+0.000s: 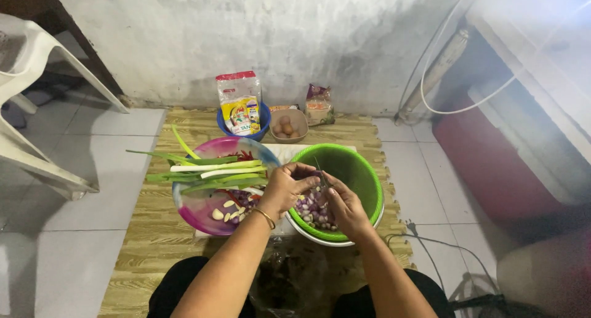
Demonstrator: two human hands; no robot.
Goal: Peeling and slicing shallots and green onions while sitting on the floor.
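Shallots (311, 210) fill our green bowl (363, 176) on the floor mat (154, 232) beside the pink basin (203, 210), left hand (284, 189) clenched on one shallot, right hand (345, 208) gripping a small knife (319, 170).

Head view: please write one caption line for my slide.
Two hands, left and right, work shallots with a small knife over a green bowl, beside a pink bowl of leeks.

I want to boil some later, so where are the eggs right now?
The eggs sit in a small tan bowl near the wall, between the blue bowl and a small packet.
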